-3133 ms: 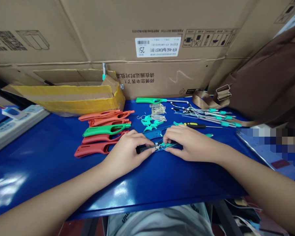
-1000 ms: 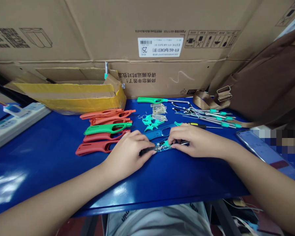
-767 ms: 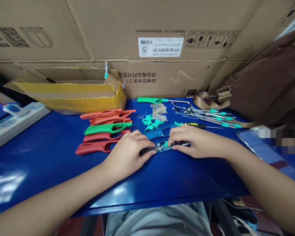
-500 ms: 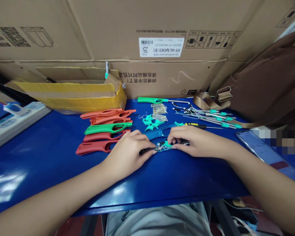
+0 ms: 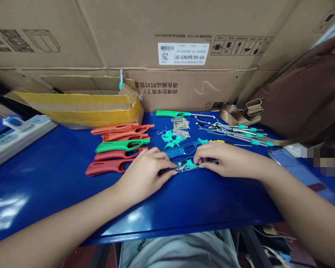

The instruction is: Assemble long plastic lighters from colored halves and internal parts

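My left hand (image 5: 145,169) rests on the blue table (image 5: 58,175), its fingers curled and pinching the black end of a small lighter mechanism (image 5: 184,166) with a teal trigger and thin wires. My right hand (image 5: 226,158) pinches the other end of the same mechanism, fingers pressed together over its metal tube. A blue lighter shell half (image 5: 181,149) lies just behind the two hands.
Red and green shell halves (image 5: 117,149) lie stacked at the left. Teal triggers (image 5: 170,137), metal clips (image 5: 180,126), tubes with green tips (image 5: 240,132) and a green lighter (image 5: 175,114) lie behind. A yellow-taped carton (image 5: 80,104), power strip (image 5: 16,132), brown bag (image 5: 301,93) and phone (image 5: 304,171) border the table.
My right hand slid slightly to the right along the mechanism, uncovering more of the teal trigger. My left hand has stayed in place.
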Available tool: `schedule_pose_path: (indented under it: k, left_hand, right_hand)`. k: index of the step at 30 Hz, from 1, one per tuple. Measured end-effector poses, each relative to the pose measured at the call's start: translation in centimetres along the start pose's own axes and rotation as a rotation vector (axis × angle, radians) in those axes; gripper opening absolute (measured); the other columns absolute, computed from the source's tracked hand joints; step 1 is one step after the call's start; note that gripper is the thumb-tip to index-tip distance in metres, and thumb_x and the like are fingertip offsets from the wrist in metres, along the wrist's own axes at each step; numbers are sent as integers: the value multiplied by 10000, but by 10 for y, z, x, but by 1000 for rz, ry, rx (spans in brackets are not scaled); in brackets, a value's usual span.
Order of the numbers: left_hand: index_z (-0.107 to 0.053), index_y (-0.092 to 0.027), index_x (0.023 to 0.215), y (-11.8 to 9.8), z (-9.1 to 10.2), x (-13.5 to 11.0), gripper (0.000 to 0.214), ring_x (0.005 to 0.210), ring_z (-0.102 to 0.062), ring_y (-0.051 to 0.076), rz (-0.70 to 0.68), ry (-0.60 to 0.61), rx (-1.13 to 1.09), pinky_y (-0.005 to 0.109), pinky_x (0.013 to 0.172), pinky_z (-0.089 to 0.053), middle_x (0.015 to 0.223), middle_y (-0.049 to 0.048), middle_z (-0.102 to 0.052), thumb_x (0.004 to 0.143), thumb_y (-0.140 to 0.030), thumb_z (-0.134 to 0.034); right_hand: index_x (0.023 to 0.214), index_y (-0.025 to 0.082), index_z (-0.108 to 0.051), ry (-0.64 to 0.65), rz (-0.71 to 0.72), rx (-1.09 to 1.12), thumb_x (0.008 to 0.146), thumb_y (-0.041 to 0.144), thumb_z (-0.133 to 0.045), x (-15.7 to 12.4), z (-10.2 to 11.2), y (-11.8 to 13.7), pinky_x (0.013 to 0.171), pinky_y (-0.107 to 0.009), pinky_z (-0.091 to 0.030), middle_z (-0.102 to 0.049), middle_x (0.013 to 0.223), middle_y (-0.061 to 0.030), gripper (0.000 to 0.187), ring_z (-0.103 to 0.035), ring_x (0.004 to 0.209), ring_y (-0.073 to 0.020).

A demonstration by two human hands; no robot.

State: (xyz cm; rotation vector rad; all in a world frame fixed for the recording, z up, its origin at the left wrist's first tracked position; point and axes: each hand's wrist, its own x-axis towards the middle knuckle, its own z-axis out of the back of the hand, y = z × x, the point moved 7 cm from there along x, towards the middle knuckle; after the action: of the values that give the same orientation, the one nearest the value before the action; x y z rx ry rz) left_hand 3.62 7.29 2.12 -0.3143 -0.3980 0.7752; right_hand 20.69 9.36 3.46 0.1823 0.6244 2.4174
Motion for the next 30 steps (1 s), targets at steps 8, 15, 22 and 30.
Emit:
schedule_pose_path:
  k: [8, 15, 22, 30]
  left_hand:
    - [-803, -252, 1061, 0, 0, 0, 164, 875, -617, 214, 2, -8, 10, 369, 807, -453, 932, 27, -748, 958, -292, -682]
    - [-794, -239, 1062, -2, 0, -2, 166, 887, -624, 224, 12, -8, 30, 376, 811, -466, 924, 34, -750, 955, -276, -672]
    - [-775, -205, 1053, -1, -2, -3, 162, 921, -634, 240, 27, -10, 18, 384, 819, -490, 940, 54, -763, 952, -281, -675]
    - [-778, -213, 1046, -4, 0, -3, 155, 913, -632, 235, 13, -10, 9, 385, 818, -491, 941, 46, -759, 945, -267, -674]
  right_hand:
    - [1075, 205, -697, -77, 60, 11, 973, 224, -604, 0, 0, 4, 868, -325, -489, -687, 1070, -66, 139, -641, 993, -202]
    - [1098, 214, -703, -155, 111, -38, 991, 264, -608, 7, -11, 4, 875, -329, -482, -659, 1092, -69, 151, -626, 994, -196]
    - [936, 200, -666, -248, 36, 28, 948, 266, -674, 16, -18, -2, 782, -310, -450, -666, 865, -22, 68, -608, 842, -175]
    - [833, 190, -662, -298, -65, 158, 889, 212, -692, 19, -17, -7, 718, -276, -447, -627, 767, 8, 67, -576, 716, -132]
